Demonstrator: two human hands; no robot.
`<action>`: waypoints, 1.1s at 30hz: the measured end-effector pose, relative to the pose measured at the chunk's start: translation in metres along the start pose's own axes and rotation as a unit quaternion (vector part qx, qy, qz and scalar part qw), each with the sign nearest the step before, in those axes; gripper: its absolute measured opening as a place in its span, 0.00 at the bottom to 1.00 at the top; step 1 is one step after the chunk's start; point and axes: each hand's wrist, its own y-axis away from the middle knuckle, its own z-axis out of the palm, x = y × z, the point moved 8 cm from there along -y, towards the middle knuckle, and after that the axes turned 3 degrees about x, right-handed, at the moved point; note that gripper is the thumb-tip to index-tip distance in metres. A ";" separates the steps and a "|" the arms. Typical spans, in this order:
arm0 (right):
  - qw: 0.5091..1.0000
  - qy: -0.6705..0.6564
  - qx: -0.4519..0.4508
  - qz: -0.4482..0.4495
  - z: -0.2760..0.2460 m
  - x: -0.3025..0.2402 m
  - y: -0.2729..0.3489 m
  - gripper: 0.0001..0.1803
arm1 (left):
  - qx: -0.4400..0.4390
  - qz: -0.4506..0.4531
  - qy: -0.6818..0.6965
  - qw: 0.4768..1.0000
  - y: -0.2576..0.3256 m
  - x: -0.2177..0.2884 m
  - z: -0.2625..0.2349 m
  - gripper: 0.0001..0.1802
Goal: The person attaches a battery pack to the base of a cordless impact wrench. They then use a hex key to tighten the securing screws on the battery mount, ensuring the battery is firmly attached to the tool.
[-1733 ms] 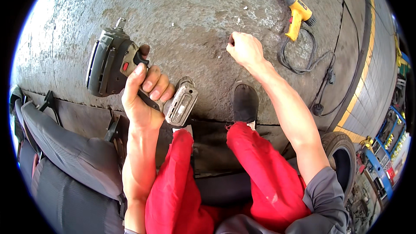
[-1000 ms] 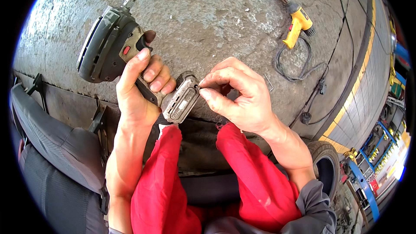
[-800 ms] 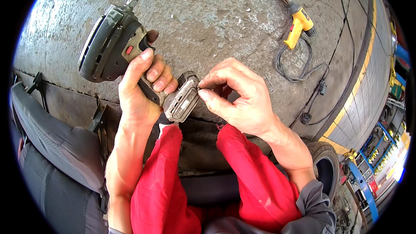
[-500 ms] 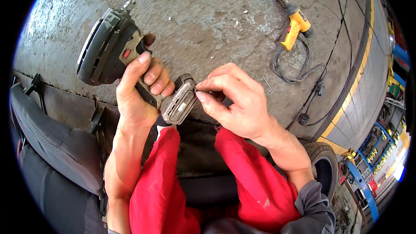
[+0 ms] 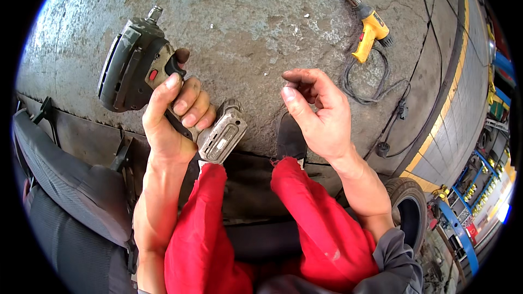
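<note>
A cordless impact wrench [image 5: 133,68] with a dark, worn body and a small red switch is in my left hand [image 5: 177,114]. My fingers wrap round its handle just below the trigger, and its square drive points up and away from me. The battery [image 5: 222,137] at the foot of the handle faces me, above my left knee, with a small dark hole near its right edge. Off to the right of the battery, my right hand [image 5: 318,111] is raised, thumb and forefinger pinched together. Whatever sits between those fingertips is too small to name.
A yellow heat gun [image 5: 372,32] lies on the worn floor [image 5: 245,32] at the far right, its dark cord [image 5: 376,95] coiled nearby. Black-grey car seats [image 5: 76,185] stand at the left. A tyre [image 5: 406,207] is at the right, with blue racks beyond.
My right hand has drawn away from the battery, moving right and slightly up. The impact wrench has tilted a little, showing more of the battery's underside. My left hand keeps its grip.
</note>
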 end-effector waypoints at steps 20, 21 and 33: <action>0.961 0.272 -0.026 -0.048 0.008 0.130 -0.051 0.11 | -0.005 0.039 0.018 0.999 -0.008 0.019 -0.010 0.23; 0.957 0.282 -0.012 -0.058 0.009 0.129 -0.053 0.11 | -0.005 0.041 0.018 0.999 -0.008 0.020 -0.010 0.23; 0.921 0.378 0.011 -0.089 0.026 0.147 -0.092 0.10 | -0.017 0.023 0.026 0.999 -0.024 0.014 -0.004 0.22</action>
